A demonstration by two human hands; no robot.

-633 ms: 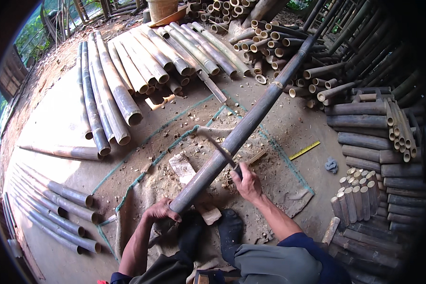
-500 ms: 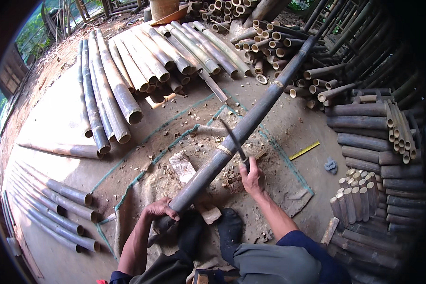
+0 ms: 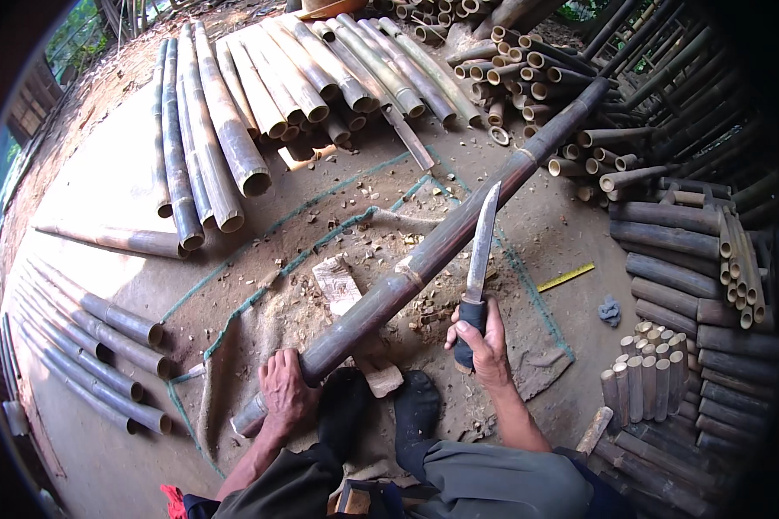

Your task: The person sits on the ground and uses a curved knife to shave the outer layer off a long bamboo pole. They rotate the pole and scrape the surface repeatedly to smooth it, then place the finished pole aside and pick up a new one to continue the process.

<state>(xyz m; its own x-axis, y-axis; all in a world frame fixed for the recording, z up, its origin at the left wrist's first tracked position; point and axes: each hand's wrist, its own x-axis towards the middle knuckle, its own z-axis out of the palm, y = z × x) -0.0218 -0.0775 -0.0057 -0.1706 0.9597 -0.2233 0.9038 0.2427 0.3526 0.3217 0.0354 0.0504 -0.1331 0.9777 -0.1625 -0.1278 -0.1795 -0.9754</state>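
A long dark bamboo pole (image 3: 381,298) slants from my lap side up to the far right, with pale rings at its joints. My left hand (image 3: 284,385) wraps over it close to its near end. In my right hand (image 3: 486,346) is a knife (image 3: 482,246), gripped by its dark wrapped handle, the blade pointing up and away. The blade stands just to the right of the pole. A pale wooden block (image 3: 337,285) lies on the ground, partly beneath the pole. My dark-socked feet (image 3: 417,411) rest either side of a pale wood piece (image 3: 381,376).
Long bamboo poles (image 3: 234,138) lie in rows at the far left, with more (image 3: 117,346) at the near left. Cut tubes (image 3: 528,69) and stacked lengths (image 3: 666,246) fill the right. A yellow ruler (image 3: 565,277) and a grey crumpled cloth (image 3: 609,311) lie on the chip-strewn floor.
The knife has turned from leaning across the pole to upright beside it, and my right hand has moved slightly right and down. The pole has rolled, and my left hand has shifted its grip.
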